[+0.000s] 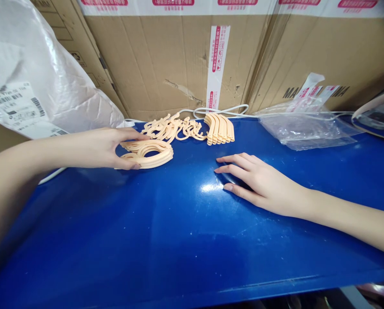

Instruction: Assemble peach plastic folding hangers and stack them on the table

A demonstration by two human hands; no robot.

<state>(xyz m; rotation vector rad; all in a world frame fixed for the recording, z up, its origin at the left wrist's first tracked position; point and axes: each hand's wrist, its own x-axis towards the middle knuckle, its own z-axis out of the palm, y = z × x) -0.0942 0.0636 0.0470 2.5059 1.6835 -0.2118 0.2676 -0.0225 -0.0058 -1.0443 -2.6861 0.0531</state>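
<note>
My left hand has its thumb on the near side and its fingers on the far side of a stack of beige curved plastic pieces, each with a rounded opening. The stack lies on the blue tabletop. Just behind it is a loose heap of beige plastic hooks. To the right of those hooks, several bent beige plastic arms lie side by side in a row. My right hand rests palm down on the table, fingers apart, holding nothing.
Large cardboard boxes stand along the back edge. A white padded bag with labels leans at the left. A clear plastic bag lies at the back right, and a white cable loops behind the pieces.
</note>
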